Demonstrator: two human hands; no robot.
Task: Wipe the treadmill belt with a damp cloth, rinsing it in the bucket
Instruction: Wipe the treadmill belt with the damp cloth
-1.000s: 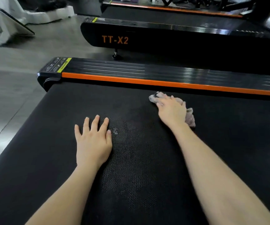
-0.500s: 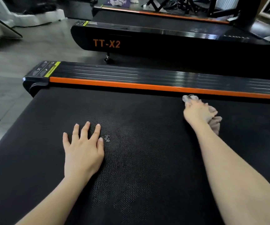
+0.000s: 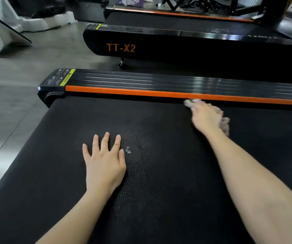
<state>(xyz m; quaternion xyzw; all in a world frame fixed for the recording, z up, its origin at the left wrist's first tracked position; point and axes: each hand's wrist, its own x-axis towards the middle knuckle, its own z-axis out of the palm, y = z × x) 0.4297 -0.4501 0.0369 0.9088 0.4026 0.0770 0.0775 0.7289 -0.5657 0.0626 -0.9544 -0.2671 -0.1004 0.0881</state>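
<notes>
Right hand (image 3: 206, 117) has slid the gripped cloth (image 3: 225, 125) against the orange rail (image 3: 124, 91); left hand (image 3: 104, 161) rests spread flat on belt (image 3: 159, 191).

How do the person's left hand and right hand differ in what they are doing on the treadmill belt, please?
The left hand lies flat with fingers spread, holding nothing; the right hand holds the bunched cloth. The left hand sits mid-belt, nearer the person; the right hand reaches to the far edge beside the orange rail. The left hand looks sharp; the right hand is blurred. Both rest on the black belt.
</notes>
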